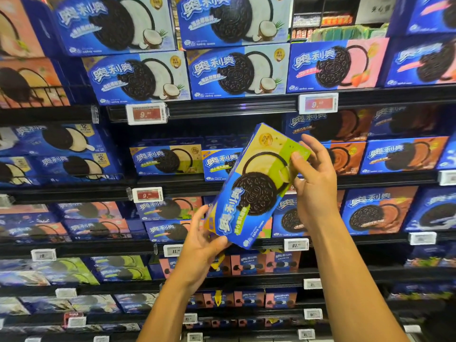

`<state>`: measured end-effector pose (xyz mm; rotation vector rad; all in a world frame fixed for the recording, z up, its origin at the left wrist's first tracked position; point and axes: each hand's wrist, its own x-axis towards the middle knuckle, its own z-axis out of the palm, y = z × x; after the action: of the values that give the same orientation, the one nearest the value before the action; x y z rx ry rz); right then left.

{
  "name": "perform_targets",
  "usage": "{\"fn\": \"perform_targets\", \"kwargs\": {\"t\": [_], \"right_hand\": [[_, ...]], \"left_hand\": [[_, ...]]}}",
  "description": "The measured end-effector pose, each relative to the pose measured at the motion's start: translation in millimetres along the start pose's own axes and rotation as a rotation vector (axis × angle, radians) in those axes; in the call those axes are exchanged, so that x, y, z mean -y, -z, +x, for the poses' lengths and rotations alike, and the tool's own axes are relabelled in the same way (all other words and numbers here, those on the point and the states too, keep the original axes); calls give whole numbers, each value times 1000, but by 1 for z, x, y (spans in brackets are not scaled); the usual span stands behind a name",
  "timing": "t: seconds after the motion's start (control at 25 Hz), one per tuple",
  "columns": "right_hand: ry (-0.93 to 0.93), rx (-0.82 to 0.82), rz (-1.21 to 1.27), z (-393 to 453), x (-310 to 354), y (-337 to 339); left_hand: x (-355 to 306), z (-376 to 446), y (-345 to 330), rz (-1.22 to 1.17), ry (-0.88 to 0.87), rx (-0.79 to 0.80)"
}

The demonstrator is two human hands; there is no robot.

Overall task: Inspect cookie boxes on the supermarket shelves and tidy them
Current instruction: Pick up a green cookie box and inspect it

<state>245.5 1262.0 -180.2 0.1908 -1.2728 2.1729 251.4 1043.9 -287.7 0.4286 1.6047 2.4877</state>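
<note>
Tilted blue-green Oreo box (251,191) — 奥利奥 — both hands' fingers clamped on it, left hand (199,240), right hand (314,178)

The blue and green cardboard cookie box (251,186), pinched between the right-hand fingers (299,159) and the left-hand fingers (212,240), carries white "奥利奥" lettering and "OREO" embossed on its printed biscuit. Left of the fingers, a red shelf price tag (147,194) reads "9.90"; below them, a white tag (296,244) reads "21."
</note>
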Motion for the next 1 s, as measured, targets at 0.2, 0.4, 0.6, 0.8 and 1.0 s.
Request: {"fn": "perform_targets", "kwargs": {"t": [0.2,0.4,0.6,0.8,1.0], "right_hand": [[-68,63,-7,-19,3,2],[58,198,-157,-51,-3,-16],[187,217,-251,-69,-13,-40],[262,253,-296,-81,-25,-48],[301,261,-333,-86,-27,-48]], "left_hand": [[-24,20,9,-150,-85,-151],[-24,47,7,-106,-39,-250],[-28,73,2,-143,77,-262],[-34,85,-4,-209,74,-227],[-29,85,-2,-213,101,-233]]}}
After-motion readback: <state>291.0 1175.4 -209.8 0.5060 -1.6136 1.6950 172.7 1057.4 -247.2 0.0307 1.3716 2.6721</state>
